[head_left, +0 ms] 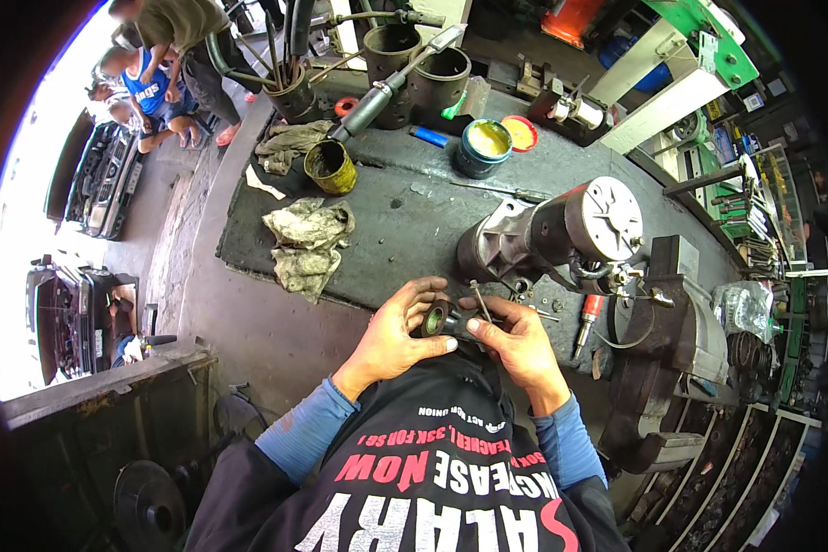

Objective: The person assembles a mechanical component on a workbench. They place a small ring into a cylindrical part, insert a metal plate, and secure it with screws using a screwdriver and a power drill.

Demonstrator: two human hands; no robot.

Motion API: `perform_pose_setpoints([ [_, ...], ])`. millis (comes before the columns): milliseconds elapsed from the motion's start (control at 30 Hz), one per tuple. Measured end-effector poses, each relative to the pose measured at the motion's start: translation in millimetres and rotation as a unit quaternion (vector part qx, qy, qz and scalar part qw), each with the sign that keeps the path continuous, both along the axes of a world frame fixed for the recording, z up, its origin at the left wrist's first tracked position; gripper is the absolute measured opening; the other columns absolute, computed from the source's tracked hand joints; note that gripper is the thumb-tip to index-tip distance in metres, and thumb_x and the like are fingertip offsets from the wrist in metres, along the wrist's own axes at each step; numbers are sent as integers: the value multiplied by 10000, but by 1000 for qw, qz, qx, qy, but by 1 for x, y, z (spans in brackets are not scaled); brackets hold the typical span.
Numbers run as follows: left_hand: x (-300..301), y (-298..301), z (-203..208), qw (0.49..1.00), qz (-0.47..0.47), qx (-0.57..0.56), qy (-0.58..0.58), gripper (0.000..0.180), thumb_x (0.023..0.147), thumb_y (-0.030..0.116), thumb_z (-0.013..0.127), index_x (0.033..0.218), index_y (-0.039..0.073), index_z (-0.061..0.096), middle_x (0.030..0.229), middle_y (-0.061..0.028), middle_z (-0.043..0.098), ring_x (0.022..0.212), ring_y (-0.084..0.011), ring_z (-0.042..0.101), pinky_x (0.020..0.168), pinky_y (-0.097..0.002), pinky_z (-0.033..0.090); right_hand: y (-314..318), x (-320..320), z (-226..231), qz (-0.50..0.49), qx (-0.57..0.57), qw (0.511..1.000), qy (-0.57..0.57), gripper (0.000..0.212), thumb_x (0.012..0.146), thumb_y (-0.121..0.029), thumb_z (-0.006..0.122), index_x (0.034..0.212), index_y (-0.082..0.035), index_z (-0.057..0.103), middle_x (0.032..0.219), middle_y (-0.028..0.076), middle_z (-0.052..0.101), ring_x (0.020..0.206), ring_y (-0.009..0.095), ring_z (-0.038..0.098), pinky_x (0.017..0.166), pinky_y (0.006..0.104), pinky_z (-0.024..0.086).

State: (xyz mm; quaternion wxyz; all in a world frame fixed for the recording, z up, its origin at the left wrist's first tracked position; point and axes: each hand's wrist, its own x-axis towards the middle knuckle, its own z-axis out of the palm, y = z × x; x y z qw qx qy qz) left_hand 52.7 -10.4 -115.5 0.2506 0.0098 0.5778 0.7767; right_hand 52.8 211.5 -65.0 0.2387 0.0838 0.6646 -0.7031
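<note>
Close to my body, at the bench's front edge, both hands are on a dark metal part (435, 319) with a round, ring-like end. Greenish grease shows inside the ring. My left hand (399, 328) curls around the ring end, its thumb along the near side. My right hand (517, 339) grips the other end with thumb and fingers, hiding much of it. A thin metal pin (479, 299) sticks up beside the right fingers. Just beyond the hands, a silver and black starter motor (561, 225) lies on the dark workbench (405, 225).
Left on the bench are a crumpled rag (308, 244) and a yellow can (330, 167). Farther back stands an open tub of yellow grease (486, 143). Right of the hands lie a red-handled screwdriver (590, 322) and a large bench vise (667, 340). Several people (166, 87) are at the far left.
</note>
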Motion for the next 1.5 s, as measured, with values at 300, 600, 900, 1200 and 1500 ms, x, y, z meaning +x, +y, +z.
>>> perform_pose_setpoints([
  [300, 0, 0, -1, 998, -30, -57, 25, 868, 800, 63, 927, 1543, 58, 478, 1420, -126, 596, 1379, -238, 550, 1186, -419, 437, 2, 4, -12, -10, -24, 1000, -18, 239, 952, -48, 794, 1177, 18, 748, 893, -54, 646, 833, 33, 571, 764, 207, 480],
  [600, 2, 3, 0, 995, -62, -71, 43, 841, 802, 80, 928, 1529, 57, 505, 1467, -104, 594, 1390, -234, 552, 1179, -429, 447, 4, 8, -16, -19, -43, 999, -15, 172, 904, -49, 835, 997, -53, 690, 813, -69, 624, 663, 13, 500, 583, 194, 348],
  [900, 1, 4, 5, 992, -78, -90, 49, 856, 808, 97, 934, 1539, 37, 493, 1472, -125, 590, 1374, -240, 570, 1170, -413, 459, 4, 14, -17, -12, 48, 999, 13, 191, 897, 9, 810, 1059, 6, 710, 1013, -5, 649, 905, 51, 635, 797, 214, 531],
  [1200, 3, 3, 3, 987, -79, -123, 70, 733, 799, 57, 903, 1456, 27, 582, 1399, -113, 632, 1305, -229, 623, 1068, -385, 541, 1, 19, -15, -29, 32, 999, -3, 130, 909, 1, 778, 1023, 3, 715, 994, -3, 675, 868, 52, 611, 761, 233, 510],
  [1500, 5, 4, 7, 989, -86, -105, 61, 687, 802, 29, 881, 1429, 25, 601, 1396, -118, 628, 1278, -228, 638, 1064, -372, 547, 0, 18, -18, -26, 23, 999, -6, 149, 931, -11, 777, 1056, 22, 704, 989, 1, 682, 889, 56, 636, 794, 231, 532],
])
